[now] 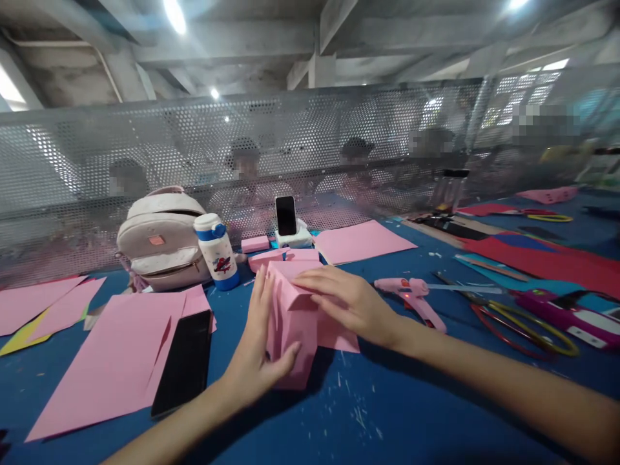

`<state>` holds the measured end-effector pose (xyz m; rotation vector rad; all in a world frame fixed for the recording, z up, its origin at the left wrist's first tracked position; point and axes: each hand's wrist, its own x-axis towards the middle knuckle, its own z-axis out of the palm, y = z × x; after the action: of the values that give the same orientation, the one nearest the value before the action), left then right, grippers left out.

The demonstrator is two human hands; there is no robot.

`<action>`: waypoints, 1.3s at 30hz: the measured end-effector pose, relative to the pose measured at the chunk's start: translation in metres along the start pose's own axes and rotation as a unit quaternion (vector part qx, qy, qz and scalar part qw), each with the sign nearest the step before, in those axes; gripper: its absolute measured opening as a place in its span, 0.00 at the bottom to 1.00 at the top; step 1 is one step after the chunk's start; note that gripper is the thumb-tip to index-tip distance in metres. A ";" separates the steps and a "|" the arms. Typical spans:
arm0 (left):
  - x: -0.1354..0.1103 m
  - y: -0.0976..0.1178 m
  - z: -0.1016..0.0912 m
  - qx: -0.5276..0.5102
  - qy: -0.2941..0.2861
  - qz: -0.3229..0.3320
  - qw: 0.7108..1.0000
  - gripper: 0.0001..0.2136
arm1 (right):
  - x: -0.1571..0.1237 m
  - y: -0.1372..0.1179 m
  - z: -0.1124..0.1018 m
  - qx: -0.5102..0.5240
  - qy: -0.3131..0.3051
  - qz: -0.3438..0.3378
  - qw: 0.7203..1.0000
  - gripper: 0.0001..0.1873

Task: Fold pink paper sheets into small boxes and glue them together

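Note:
A folded pink paper box (296,349) stands on the blue table in front of me, its top flap bent over. My left hand (261,342) holds the box from its left side, fingers up along the wall and thumb across the front. With fingers stretched out and close together, my right hand (351,297) presses on the folded top edge from the right. Behind and below it lies a piece of pink paper (339,329). A pink glue gun (411,297) with a lit orange light rests to the right of my right hand.
Pink sheets (116,355) and a black phone (184,361) lie at left. Behind them stand a backpack (162,239) and a water bottle (217,252). Scissors (523,329), a purple tool (566,316) and red sheets (547,258) lie right. A perforated metal screen (290,123) borders the far side.

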<state>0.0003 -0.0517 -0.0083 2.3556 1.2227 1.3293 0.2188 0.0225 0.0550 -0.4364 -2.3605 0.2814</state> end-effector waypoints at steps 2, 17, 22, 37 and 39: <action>-0.010 -0.002 0.007 0.060 -0.026 0.047 0.997 0.41 | -0.009 0.013 0.004 0.066 0.036 0.079 0.994 0.17; -0.025 -0.024 0.032 0.219 -0.055 0.142 0.964 0.40 | -0.071 0.055 0.056 0.266 0.026 0.267 0.926 0.29; -0.023 -0.025 0.032 0.221 -0.057 0.147 0.962 0.36 | -0.074 0.060 0.057 0.221 -0.002 0.256 0.941 0.33; -0.023 -0.028 0.030 0.234 -0.087 0.162 0.955 0.35 | -0.071 0.068 0.060 0.217 -0.013 0.226 0.950 0.23; -0.025 -0.029 0.031 0.238 -0.091 0.161 0.954 0.35 | -0.069 0.068 0.059 0.216 -0.020 0.223 0.950 0.23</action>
<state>0.0016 -0.0440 -0.0567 3.0454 1.2533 0.9334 0.2419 0.0536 -0.0522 -0.7458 -2.1282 1.0031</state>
